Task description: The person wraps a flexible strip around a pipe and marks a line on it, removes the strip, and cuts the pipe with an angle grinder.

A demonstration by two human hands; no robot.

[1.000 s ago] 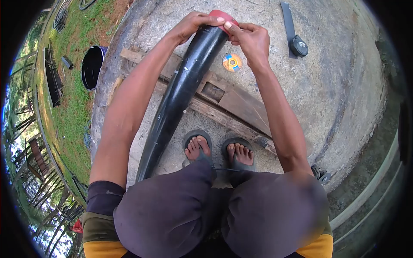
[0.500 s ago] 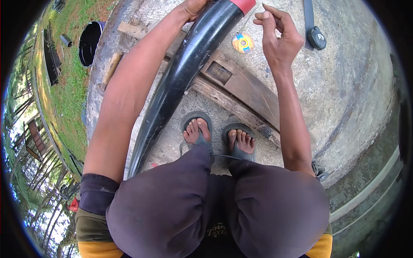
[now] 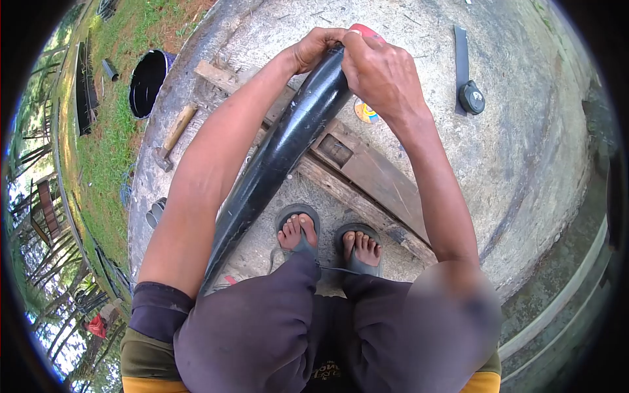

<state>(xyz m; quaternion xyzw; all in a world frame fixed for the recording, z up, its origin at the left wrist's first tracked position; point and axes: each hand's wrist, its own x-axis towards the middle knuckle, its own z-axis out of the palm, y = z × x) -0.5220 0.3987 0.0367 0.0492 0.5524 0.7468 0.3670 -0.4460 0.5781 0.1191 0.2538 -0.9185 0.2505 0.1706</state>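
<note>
A long, glossy black pipe (image 3: 288, 134) slopes from beside my left leg up across a wooden beam (image 3: 380, 167). Its far end carries a red band or cap (image 3: 367, 31), now mostly covered by my hands. My left hand (image 3: 318, 49) is closed around the left side of that end, its fingertips near the red part. From the right, my right hand (image 3: 386, 75) is closed over the same end, thumb and bent fingers pressed at the edge of the red. Partly behind my right wrist lies a yellow and blue disc (image 3: 365, 112).
On the concrete slab (image 3: 524, 150) are a round black tape measure (image 3: 472, 99) and a flat dark strip (image 3: 462, 52) to the right. A hammer (image 3: 175, 134) lies left. Beyond the slab's edge, a dark bucket (image 3: 151, 82) lies on the grass. My sandalled feet (image 3: 298, 232) are near the beam.
My right hand has moved left onto the pipe's red end, from being raised beside it. The view has shifted, so the pipe's end and my left hand show lower in the picture.
</note>
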